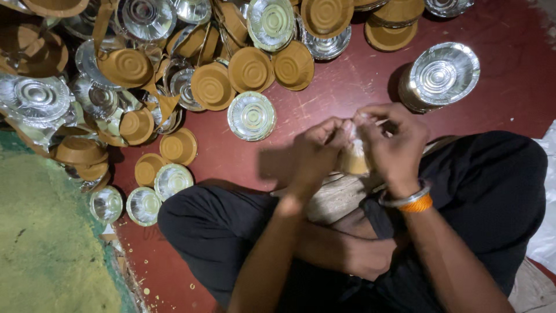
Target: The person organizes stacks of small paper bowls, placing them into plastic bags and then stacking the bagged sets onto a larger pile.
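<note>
Head view: left hand [317, 149] and right hand [392, 145] both pinched shut on a small clear packet [354, 155] held upright between them above the lap; silver bowl stack [438, 77] stood nearer the right hand, on the red floor [347, 81].

Bare red floor [347, 87] between scattered bowls [174, 75] and stack [437, 78].

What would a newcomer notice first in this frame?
Both hands meet at centre: the left hand and right hand pinch a small clear bag over crossed legs in black trousers. Upper left, a heap of brown and silver foil bowls sprawls over the dark red floor, with one neat stack above the right hand.
</note>
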